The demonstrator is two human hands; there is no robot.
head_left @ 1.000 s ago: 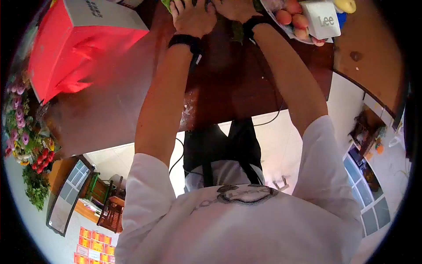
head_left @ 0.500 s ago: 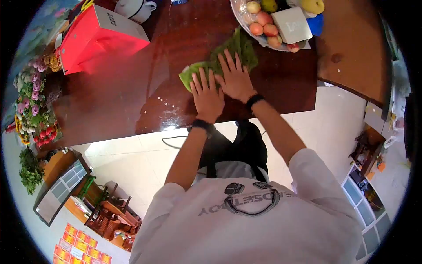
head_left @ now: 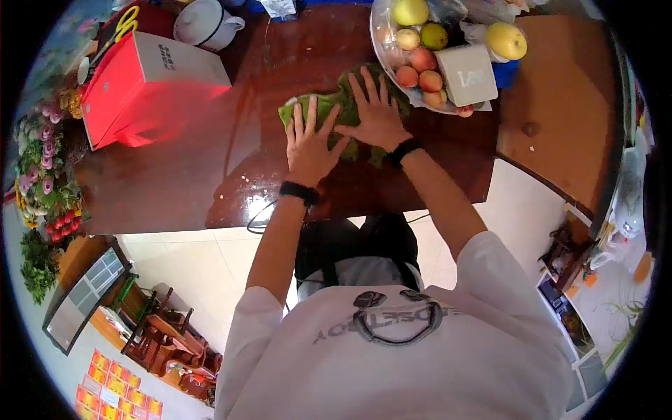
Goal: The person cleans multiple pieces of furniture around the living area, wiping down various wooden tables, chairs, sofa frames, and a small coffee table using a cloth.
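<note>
A crumpled green cloth point(head_left: 344, 112) lies on the dark red-brown wooden table point(head_left: 168, 175). My left hand point(head_left: 309, 147) rests palm down on the cloth's left part, fingers spread. Flat on its right part, close beside the other, is my right hand point(head_left: 378, 119), also with spread fingers. A black band circles each wrist. Just beyond my right hand stands a large plate of fruit point(head_left: 381, 52), with a white box point(head_left: 467, 75) on its right side. The cloth's surface under both palms is hidden.
At the upper left are a red-and-white box point(head_left: 150, 84), yellow-handled scissors point(head_left: 127, 23) and a white enamel pot with a lid point(head_left: 203, 26). Flowers point(head_left: 45, 150) stand along the left edge. A brown wooden surface point(head_left: 560, 105) adjoins on the right. Small white bits lie near the table's front edge.
The view has shifted, showing more of the table's far side. Both hands remain on the cloth, whose right part is now more bunched, and my left hand's thumb is spread wider.
</note>
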